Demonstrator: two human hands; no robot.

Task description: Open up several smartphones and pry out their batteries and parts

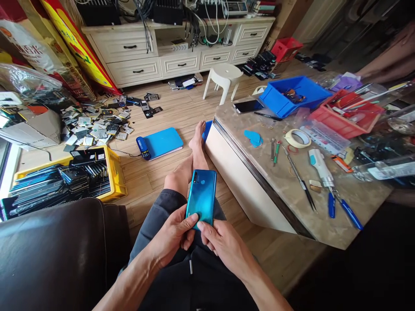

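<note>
A blue smartphone (202, 194) is held upright over my lap, its glossy back with camera lenses and a round sensor facing me. My left hand (177, 231) grips its lower left edge, the thumb pressed on the back. From the lower right, my right hand (220, 237) holds the same phone, its thumb close beside the left one. The fingertips behind the phone are hidden.
At the right stands a table (227, 116) with a blue bin (275, 101), a red bin (353, 123), tape (297, 138), tweezers and pliers (350, 214). A yellow crate (116, 177) of phones, a blue pad (164, 142) and a white stool (225, 73) stand on the floor.
</note>
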